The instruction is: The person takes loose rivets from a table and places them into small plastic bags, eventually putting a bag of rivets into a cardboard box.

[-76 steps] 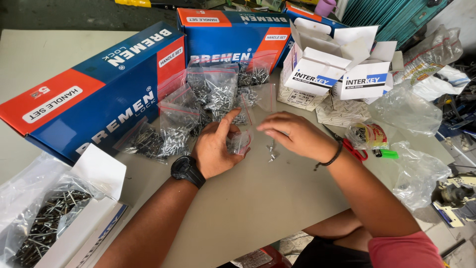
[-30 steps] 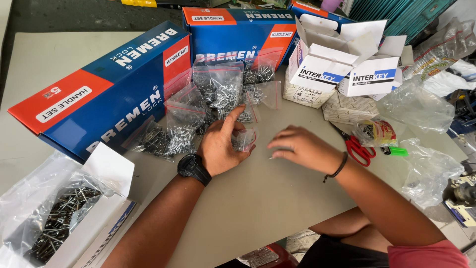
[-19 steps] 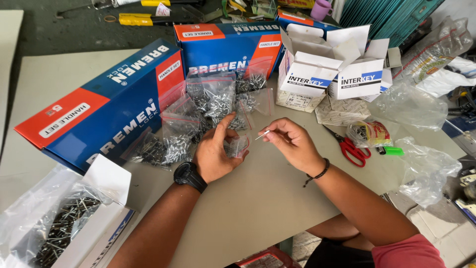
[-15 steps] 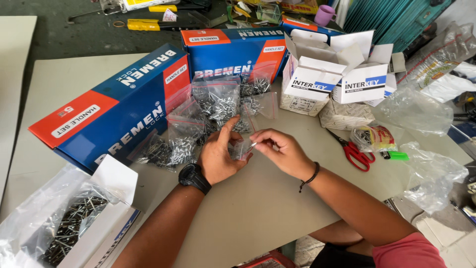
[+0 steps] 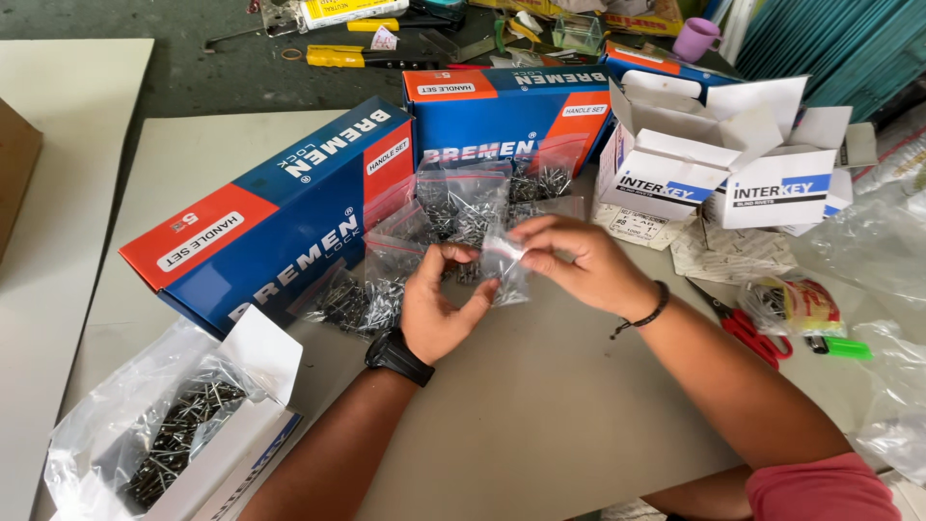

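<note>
Left hand: the left hand (image 5: 439,314) is raised just off the desk (image 5: 540,405), palm turned toward the person, thumb and fingers pinched on the lower left edge of a small clear bag (image 5: 503,268).
Right hand: the right hand (image 5: 584,265) comes in from the right, its fingertips clenched on the top edge of the same bag, at what looks like the strip along its mouth.
Bag, place: held between both hands above the middle of the desk, in front of the heap of filled bags (image 5: 439,227).
Bag, handling: thin, soft film, and I judge it very light; it will crumple and slip under a loose grip, so the edge near the mouth looks like the safest hold. Whether anything is inside it, I cannot tell from here.
Wrists: both forearms reach forward; the left wears a black watch (image 5: 397,357), the right a dark wristband (image 5: 644,316).
Around: two long blue and red boxes (image 5: 280,227) lie behind the heap, with open white cartons (image 5: 709,169) to the right.
Near left: an open white box (image 5: 227,434) lined with plastic holds dark rivets (image 5: 178,439).
Near right: red-handled scissors (image 5: 748,328) and a green lighter (image 5: 841,347) lie beside loose clear plastic.
Floor: hand tools lie scattered beyond the desk.
</note>
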